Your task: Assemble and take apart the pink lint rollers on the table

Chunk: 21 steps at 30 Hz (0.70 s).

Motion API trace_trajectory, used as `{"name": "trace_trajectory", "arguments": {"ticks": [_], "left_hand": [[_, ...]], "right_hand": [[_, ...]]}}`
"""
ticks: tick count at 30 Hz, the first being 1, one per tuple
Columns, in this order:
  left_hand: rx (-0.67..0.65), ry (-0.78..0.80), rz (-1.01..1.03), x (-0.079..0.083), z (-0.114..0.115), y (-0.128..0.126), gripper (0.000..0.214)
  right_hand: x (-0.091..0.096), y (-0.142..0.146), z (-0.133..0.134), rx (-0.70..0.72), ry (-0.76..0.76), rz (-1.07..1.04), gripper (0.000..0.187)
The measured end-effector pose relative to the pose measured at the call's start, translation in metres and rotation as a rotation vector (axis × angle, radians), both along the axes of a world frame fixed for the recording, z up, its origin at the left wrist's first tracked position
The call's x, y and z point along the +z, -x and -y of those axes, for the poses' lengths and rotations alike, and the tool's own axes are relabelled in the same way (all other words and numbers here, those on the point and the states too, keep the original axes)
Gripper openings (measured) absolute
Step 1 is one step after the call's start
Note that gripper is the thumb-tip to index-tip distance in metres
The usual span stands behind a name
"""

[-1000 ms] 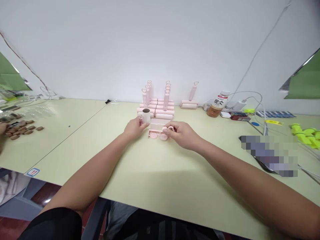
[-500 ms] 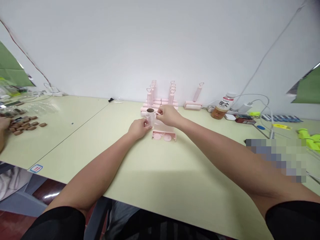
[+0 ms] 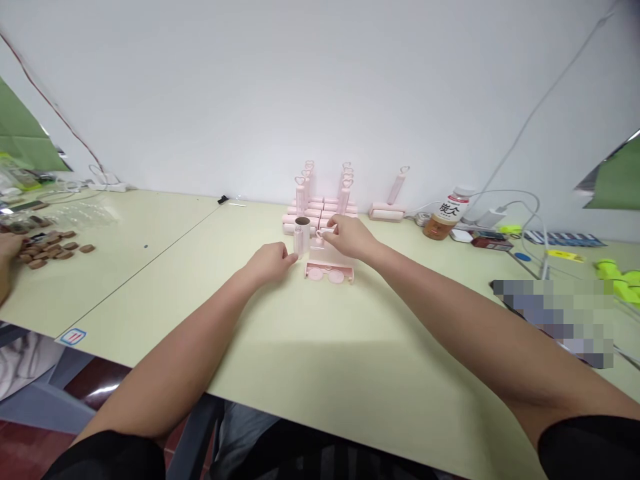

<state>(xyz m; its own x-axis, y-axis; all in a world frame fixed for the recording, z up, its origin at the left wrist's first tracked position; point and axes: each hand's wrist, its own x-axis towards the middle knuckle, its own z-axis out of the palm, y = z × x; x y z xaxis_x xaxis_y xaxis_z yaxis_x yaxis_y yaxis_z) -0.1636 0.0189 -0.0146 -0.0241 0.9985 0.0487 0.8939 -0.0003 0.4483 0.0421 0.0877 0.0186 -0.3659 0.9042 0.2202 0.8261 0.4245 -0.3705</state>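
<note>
My left hand [image 3: 273,261] rests on the table with its thumb stretched out, beside a small translucent pink tube [image 3: 299,241] that stands upright. Right behind that tube is a white paper roll [image 3: 303,223] on its end, its brown core facing up. Between the fingertips of my right hand [image 3: 351,237] is a pale pink heart-shaped loop [image 3: 320,234]; what it joins to is partly hidden. In front of both hands lies a pink roller cover [image 3: 329,273] with two round pieces on it. A clear pinkish piece [image 3: 324,251] lies behind the cover.
Several pink lint rollers [image 3: 300,198] with heart-ended handles stand against the wall, and one more roller [image 3: 387,211] is to their right. Farther right are a drink bottle [image 3: 447,215], cables and a blurred object [image 3: 555,320]. At far left, another person's hand [image 3: 7,250] is near brown pieces [image 3: 50,252].
My left hand has let go of the small pink tube and drawn back to the left, leaving it upright. My right hand has shifted slightly right and down with the heart-shaped loop.
</note>
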Motion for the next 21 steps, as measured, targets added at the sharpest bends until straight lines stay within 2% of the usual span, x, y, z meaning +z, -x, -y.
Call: {"name": "trace_trajectory", "arguments": {"ticks": [4, 7, 10, 15, 21], "left_hand": [[-0.139, 0.052, -0.019, 0.007, 0.02, -0.01, 0.037], [-0.19, 0.02, -0.113, 0.003, 0.023, -0.024, 0.033], [-0.187, -0.009, -0.179, -0.002, 0.019, -0.034, 0.025], [-0.202, -0.031, -0.214, -0.008, 0.015, -0.039, 0.02], [-0.22, -0.051, -0.236, -0.011, 0.012, -0.038, 0.02]], "right_hand": [[0.0, -0.031, 0.033, 0.018, 0.038, 0.045, 0.016], [-0.012, -0.051, 0.059, 0.037, 0.086, 0.096, 0.023], [-0.028, -0.058, 0.076, 0.056, 0.06, 0.179, 0.028], [-0.046, -0.051, 0.076, 0.073, 0.028, 0.199, 0.024], [-0.054, -0.047, 0.068, 0.081, -0.001, 0.201, 0.018]]}}
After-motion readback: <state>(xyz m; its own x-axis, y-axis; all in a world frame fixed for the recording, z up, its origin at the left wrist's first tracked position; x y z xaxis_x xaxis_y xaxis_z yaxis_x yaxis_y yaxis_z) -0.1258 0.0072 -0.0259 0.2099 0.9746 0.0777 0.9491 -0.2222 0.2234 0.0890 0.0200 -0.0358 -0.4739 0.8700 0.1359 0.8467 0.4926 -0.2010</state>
